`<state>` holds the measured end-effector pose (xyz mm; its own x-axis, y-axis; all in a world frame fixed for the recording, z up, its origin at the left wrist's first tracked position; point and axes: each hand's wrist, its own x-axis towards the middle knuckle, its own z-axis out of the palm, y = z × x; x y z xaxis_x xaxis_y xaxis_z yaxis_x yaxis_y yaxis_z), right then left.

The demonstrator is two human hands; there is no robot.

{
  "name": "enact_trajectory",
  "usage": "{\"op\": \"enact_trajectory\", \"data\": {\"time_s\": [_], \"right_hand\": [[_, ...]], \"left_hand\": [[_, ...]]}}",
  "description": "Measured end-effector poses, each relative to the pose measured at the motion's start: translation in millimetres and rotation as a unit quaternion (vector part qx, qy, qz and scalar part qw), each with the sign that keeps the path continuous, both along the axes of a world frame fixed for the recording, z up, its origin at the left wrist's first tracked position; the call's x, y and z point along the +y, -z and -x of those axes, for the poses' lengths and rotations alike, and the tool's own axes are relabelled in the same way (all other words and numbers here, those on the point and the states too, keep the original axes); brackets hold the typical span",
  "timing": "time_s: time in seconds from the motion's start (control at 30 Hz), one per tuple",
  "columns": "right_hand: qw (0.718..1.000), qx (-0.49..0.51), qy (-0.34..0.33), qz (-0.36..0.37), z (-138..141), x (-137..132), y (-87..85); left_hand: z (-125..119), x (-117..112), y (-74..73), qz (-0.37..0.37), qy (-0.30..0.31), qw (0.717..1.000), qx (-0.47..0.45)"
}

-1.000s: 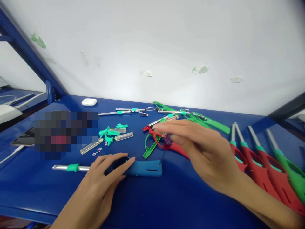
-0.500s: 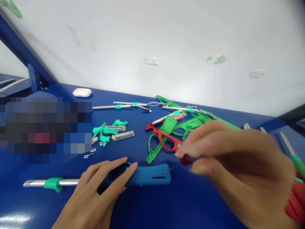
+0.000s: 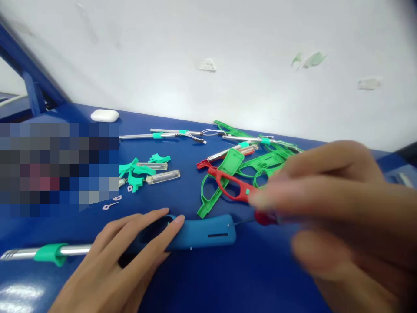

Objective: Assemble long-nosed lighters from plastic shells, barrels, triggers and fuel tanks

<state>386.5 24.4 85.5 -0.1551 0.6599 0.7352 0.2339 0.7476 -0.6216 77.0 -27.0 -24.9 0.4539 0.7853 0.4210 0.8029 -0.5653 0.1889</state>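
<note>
My left hand (image 3: 120, 265) lies on a blue lighter handle (image 3: 208, 233) on the blue table, fingers stretched over its trigger opening and pressing it down. A metal tube with a teal collar (image 3: 48, 252) sticks out of the handle to the left. My right hand (image 3: 342, 217), blurred by motion, pinches a small red-handled screwdriver (image 3: 265, 217). Its thin tip touches the right end of the blue handle.
Green and red handle shells (image 3: 234, 178) lie in a heap behind the blue handle. Teal small parts and clear tubes (image 3: 146, 171) sit to the left, metal tubes with wires (image 3: 169, 134) farther back. A white earbud case (image 3: 104, 115) rests near the white wall.
My right hand drew back to the right and toward me, bringing the screwdriver down nearly flat, tip at the handle's end. The view swung closer and left; the finished lighters on the right left it.
</note>
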Motion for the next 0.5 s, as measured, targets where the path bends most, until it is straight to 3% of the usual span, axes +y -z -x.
{"op": "enact_trajectory", "data": {"time_s": [0.13,0.2,0.3,0.5], "right_hand": [[0.997,0.04,-0.058,-0.003,13,10,-8.9],[0.998,0.058,-0.017,0.032,12,8,-5.8],[0.999,0.043,-0.015,0.013,5,1,-1.5],[1.0,0.018,0.009,-0.004,15,9,-11.0]], "left_hand": [[-3,0,-3.4,-0.003,-0.003,1.0,0.007],[-5,1,-5.1,-0.014,0.002,1.0,0.006],[-6,1,-7.0,-0.02,0.005,1.0,0.002],[-8,1,-8.2,-0.011,-0.001,1.0,0.027]]}}
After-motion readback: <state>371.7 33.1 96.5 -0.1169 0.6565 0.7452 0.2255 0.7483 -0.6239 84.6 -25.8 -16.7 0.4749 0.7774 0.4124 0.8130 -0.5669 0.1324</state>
